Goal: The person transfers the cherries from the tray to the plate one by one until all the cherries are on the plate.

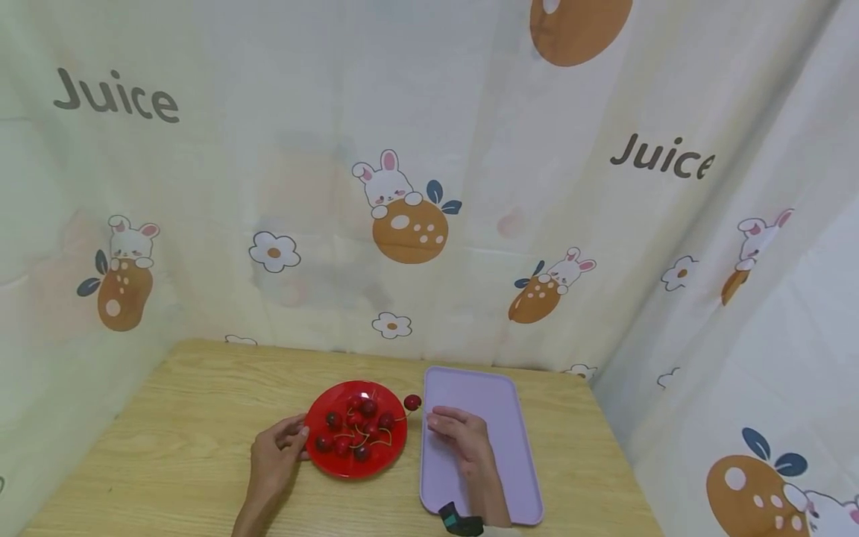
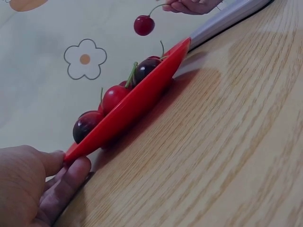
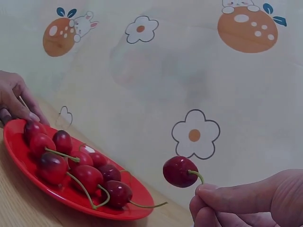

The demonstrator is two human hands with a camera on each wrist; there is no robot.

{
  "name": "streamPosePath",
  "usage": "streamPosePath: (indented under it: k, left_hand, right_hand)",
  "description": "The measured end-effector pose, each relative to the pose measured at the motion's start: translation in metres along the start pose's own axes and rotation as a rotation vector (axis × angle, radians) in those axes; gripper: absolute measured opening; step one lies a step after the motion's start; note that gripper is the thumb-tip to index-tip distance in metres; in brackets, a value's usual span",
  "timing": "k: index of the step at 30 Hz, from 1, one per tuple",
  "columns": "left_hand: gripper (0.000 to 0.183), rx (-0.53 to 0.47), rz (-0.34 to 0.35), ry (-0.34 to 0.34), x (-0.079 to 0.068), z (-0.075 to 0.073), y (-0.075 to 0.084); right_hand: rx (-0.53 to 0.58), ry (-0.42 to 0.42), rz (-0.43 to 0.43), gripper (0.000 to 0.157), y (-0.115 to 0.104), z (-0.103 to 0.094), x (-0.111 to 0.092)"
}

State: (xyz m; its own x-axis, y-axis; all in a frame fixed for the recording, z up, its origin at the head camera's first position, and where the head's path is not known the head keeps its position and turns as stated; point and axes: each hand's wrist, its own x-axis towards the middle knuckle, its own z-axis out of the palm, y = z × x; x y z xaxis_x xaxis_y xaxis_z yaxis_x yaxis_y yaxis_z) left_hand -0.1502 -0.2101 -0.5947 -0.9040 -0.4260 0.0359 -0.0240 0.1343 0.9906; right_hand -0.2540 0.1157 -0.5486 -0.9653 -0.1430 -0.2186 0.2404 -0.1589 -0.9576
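A round red plate (image 1: 350,468) with several dark red cherries (image 3: 88,178) in it sits on the table. My left hand (image 1: 275,456) pinches the plate's left rim, thumb on top and fingers beneath, as the left wrist view shows. Between thumb and fingertips, my right hand (image 1: 470,440) pinches the stem of one cherry (image 3: 180,171). That cherry hangs in the air just right of the plate, near the left edge of a lilac tray (image 1: 513,462). The right hand itself is over the tray.
Light wood tabletop (image 1: 221,395) lies under the plate and tray. A pale curtain (image 1: 322,112) printed with rabbits, fruit and flowers hangs behind the table and along both sides. A dark strap piece (image 1: 459,520) shows at the right wrist.
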Motion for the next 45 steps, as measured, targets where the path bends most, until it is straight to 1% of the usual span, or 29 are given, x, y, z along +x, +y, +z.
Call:
streamPosePath:
  k: [3,8,12,19,28,32,35,40,45]
  left_hand:
    - [0.034,0.007,0.0,-0.002,-0.001,-0.001,0.0]
    - [0.034,0.031,0.002,-0.002,0.002,-0.002,-0.001]
    - [0.034,0.022,0.0,-0.006,0.002,-0.002,-0.001]
    - [0.034,0.027,-0.003,-0.005,0.001,0.0,-0.003]
    - [0.034,0.021,0.004,0.007,0.002,0.0,-0.003]
    - [0.033,0.021,0.003,0.009,0.002,-0.001,-0.004]
    - [0.034,0.023,-0.001,0.007,0.003,-0.001,-0.004]
    - [0.034,0.025,0.0,0.009,0.003,-0.001,-0.003]
    - [0.034,0.034,0.004,0.006,0.003,0.0,-0.003]
  right_hand:
    - [-0.002,-0.021,-0.002,0.039,0.002,0.005,0.0]
    - [-0.024,-0.053,-0.016,0.041,0.0,0.016,-0.002]
    - [-0.031,-0.08,-0.026,0.04,-0.003,0.024,-0.002]
    - [-0.058,-0.094,-0.017,0.041,-0.009,0.035,0.0]
    - [-0.048,-0.125,-0.028,0.042,-0.01,0.049,0.004]
    - [-0.045,-0.147,-0.039,0.041,-0.01,0.058,0.006]
    - [-0.052,-0.164,-0.072,0.039,-0.01,0.065,0.008]
    - [-0.048,-0.167,-0.092,0.033,-0.008,0.077,0.01]
    - [-0.03,-0.171,-0.099,0.031,-0.005,0.09,0.011]
